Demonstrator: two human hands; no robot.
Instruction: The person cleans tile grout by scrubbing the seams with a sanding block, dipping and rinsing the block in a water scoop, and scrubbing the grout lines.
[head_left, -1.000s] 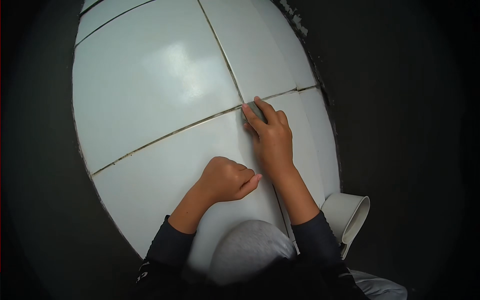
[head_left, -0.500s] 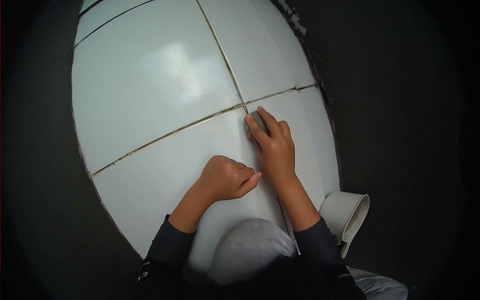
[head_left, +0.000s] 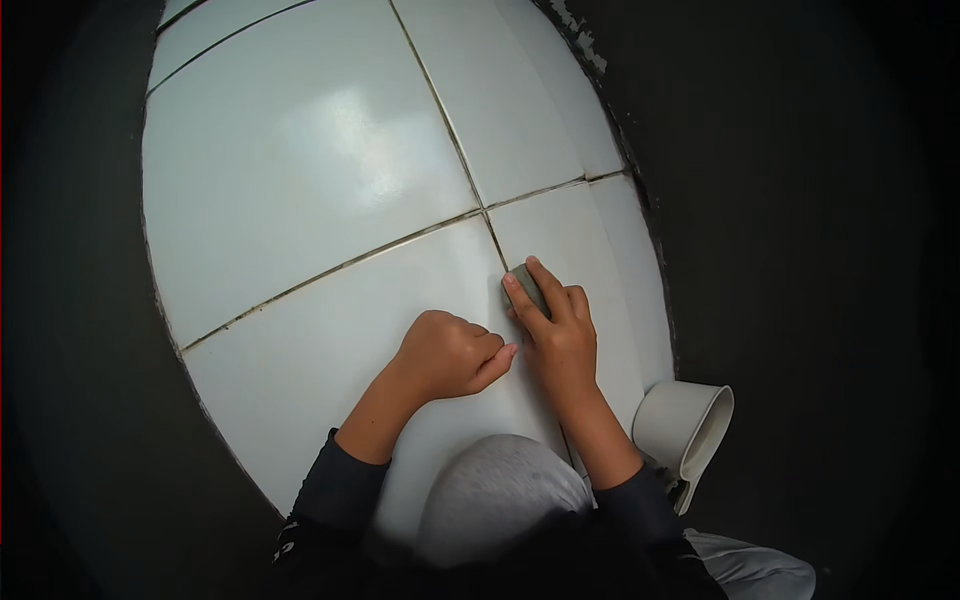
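My right hand grips a small grey-green block, fingers laid over its top, and presses it on the white tiles. The block lies on the dark grout line that runs down from the crossing of the joints. To its left, my left hand is closed in a fist just above the tile, with the thumb pointing right. Nothing shows in that fist, though its inner side is hidden.
A white plastic dipper lies at the lower right, beside my right forearm. My grey-clothed knee is at the bottom centre. Dark surfaces border the tiles on both sides.
My right hand has drawn the block down along the grout line, from the crossing of the joints towards my body. My left hand has hardly moved.
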